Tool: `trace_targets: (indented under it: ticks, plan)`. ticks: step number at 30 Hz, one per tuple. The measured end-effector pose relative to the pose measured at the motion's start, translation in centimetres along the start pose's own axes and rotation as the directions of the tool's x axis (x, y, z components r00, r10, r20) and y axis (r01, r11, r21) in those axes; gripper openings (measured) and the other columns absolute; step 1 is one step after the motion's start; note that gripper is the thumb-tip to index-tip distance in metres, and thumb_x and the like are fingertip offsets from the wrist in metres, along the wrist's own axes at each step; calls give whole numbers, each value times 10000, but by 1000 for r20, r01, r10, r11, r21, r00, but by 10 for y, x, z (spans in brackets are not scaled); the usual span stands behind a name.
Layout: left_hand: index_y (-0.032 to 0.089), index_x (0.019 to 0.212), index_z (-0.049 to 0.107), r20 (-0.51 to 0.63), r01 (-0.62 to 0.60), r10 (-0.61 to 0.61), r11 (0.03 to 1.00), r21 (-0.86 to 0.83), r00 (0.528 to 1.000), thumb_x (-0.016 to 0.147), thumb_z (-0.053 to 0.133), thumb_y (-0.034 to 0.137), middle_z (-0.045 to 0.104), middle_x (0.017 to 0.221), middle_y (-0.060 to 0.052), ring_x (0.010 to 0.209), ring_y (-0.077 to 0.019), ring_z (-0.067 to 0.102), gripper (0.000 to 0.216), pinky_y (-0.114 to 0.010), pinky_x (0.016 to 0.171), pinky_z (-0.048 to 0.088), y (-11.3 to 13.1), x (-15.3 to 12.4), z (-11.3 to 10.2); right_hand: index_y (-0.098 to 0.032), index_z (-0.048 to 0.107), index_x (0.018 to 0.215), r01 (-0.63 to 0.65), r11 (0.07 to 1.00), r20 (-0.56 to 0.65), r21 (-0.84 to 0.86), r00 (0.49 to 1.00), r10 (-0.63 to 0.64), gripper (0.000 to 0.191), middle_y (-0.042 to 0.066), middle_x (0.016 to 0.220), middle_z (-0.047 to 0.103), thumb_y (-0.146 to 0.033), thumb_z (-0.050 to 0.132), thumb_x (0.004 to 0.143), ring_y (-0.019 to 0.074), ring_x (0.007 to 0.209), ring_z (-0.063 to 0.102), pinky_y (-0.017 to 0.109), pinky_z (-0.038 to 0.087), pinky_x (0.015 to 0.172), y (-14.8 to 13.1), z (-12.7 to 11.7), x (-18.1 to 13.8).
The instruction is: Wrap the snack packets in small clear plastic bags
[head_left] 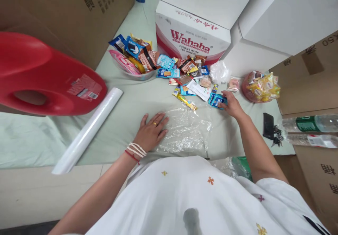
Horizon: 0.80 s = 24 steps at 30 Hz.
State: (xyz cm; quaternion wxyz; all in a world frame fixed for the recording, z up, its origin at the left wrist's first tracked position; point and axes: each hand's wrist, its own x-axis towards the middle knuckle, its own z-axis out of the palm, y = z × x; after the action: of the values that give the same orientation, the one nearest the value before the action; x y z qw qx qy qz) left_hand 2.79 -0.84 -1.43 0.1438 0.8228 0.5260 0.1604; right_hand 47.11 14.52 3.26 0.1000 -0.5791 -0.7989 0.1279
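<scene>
fingers of your right hand [232, 105] pinch a flat blue plastic packet [216, 100] at the right of a colourful wrapped-snack heap [185, 79]; keep the pinch light, your empty left hand [151, 131] spread flat to steady crinkled clear plastic film [186, 136].

A small, flat blue snack packet [217, 100] with white lettering is pinched at its right end, its face turned up, at the near right edge of a loose heap of wrapped snacks [187, 74]. Nearer the body, a clear plastic sheet [185, 131], thin, glossy and heavily wrinkled, lies spread out on the pale green cloth [224, 136], its creases catching the light.
</scene>
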Motion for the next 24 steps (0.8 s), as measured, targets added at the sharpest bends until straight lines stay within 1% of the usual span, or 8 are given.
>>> trace_targets:
  ticks: [4, 8, 10, 13, 15, 17, 20, 24]
  plan:
    - [260, 1563, 467, 9, 14, -14, 1000, 9, 1000, 1046, 424, 385, 466, 1624, -144, 1499, -314, 446, 533, -635, 1268, 139, 2, -1, 0, -175, 611, 1374, -157, 984, -31, 85, 987, 160, 586, 172, 1300, 689, -486, 598, 877, 356, 1173, 656, 530, 518, 1032, 1, 6, -22]
    - [254, 1582, 441, 31, 18, -19, 1000, 24, 999, 1052, 402, 389, 414, 1654, -149, 1516, -321, 420, 548, -648, 1266, 122, 4, -2, 0, -215, 635, 1350, -181, 921, -278, 344, 918, 284, 516, 114, 1242, 721, -509, 580, 930, 314, 1135, 684, 504, 544, 1012, -22, -12, -44]
    - [265, 1587, 433, 33, 20, -20, 1000, 19, 999, 1050, 404, 389, 407, 1658, -143, 1520, -325, 414, 553, -655, 1265, 114, 5, -2, -1, -248, 602, 1406, -88, 897, -273, 433, 936, 223, 511, 95, 1290, 703, -501, 577, 962, 296, 1163, 678, 475, 550, 1015, -55, -19, -53]
    - [256, 1608, 395, 30, 24, -24, 1000, 12, 999, 1047, 399, 394, 402, 1660, -149, 1519, -331, 414, 578, -657, 1260, 119, 5, -1, -1, -279, 607, 1424, 98, 898, -53, 430, 995, -83, 444, 89, 1345, 683, -432, 528, 1015, 282, 1213, 655, 459, 519, 1071, -120, -10, -56]
    - [244, 1627, 356, 29, 31, -32, 999, 14, 999, 1047, 389, 395, 383, 1668, -160, 1516, -332, 417, 600, -651, 1257, 126, 4, 0, -1, -284, 589, 1455, 218, 879, 101, 424, 953, -285, 439, 95, 1331, 689, -352, 464, 1040, 270, 1198, 653, 454, 519, 1067, -157, 13, -50]
    - [247, 1632, 342, 30, 37, -37, 999, 21, 999, 1050, 373, 391, 354, 1682, -164, 1516, -322, 418, 601, -637, 1254, 136, 3, 1, 0, -255, 573, 1478, 278, 887, 190, 367, 912, -364, 465, 118, 1293, 697, -258, 452, 1029, 275, 1170, 647, 461, 522, 1044, -181, 40, -40]
    - [256, 1610, 384, 33, 44, -45, 999, 29, 998, 1049, 361, 375, 310, 1704, -155, 1521, -306, 413, 574, -611, 1245, 176, 1, 2, 0, -225, 610, 1446, 308, 928, 187, 209, 919, -347, 466, 149, 1354, 654, -195, 523, 989, 316, 1241, 577, 511, 483, 1071, -191, 66, -32]
    - [248, 1546, 482, -32, 56, -56, 998, -13, 998, 1001, 394, 279, 322, 1704, -140, 1554, -287, 356, 553, -560, 1224, 276, -7, -5, -5, -274, 601, 1440, 301, 933, 2, 199, 952, -307, 421, 141, 1507, 530, -339, 536, 1028, 340, 1380, 457, 568, 438, 1127, -174, 54, -63]
